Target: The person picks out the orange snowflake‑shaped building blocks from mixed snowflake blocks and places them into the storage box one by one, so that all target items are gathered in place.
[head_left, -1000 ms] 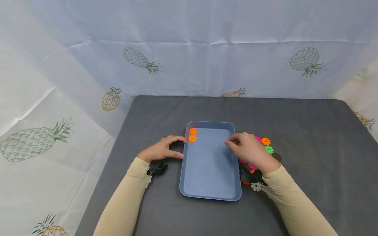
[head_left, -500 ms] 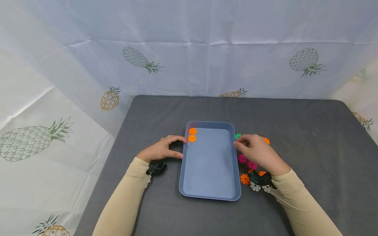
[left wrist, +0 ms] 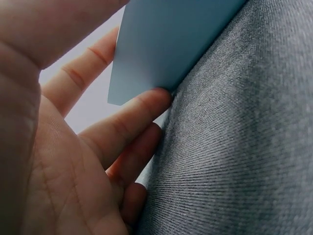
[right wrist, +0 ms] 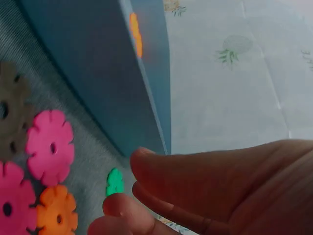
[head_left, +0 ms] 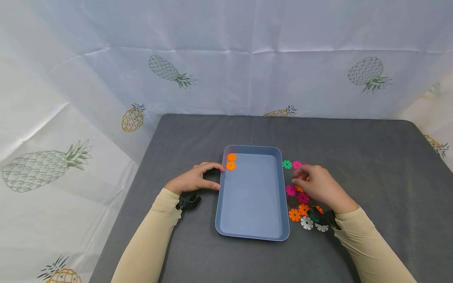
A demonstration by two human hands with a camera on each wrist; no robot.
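A blue-grey rectangular tray (head_left: 253, 200) lies on the table; two orange flower-shaped discs (head_left: 231, 161) are inside its far left corner. My left hand (head_left: 195, 179) touches the tray's left side, thumb and fingers spread. In the left wrist view its fingertips (left wrist: 159, 99) rest against the tray wall (left wrist: 156, 44). Over the loose discs right of the tray hovers my right hand (head_left: 318, 186). In the right wrist view, its thumb (right wrist: 181, 171) and fingers are apart, with nothing seen between them. A green disc (right wrist: 115, 182) and pink disc (right wrist: 51, 147) lie below it.
Flower-shaped discs in pink (head_left: 291, 190), green (head_left: 287, 164), orange (head_left: 294, 215) and white (head_left: 306, 223) lie beside the tray's right wall; the right hand and wrist strap hide some. A pineapple-print cloth (head_left: 226, 78) hangs behind the grey table (head_left: 382, 177).
My right hand has moved right, from above the tray to above the loose discs, uncovering several of them. The left hand, tray and two orange discs inside have stayed in place.
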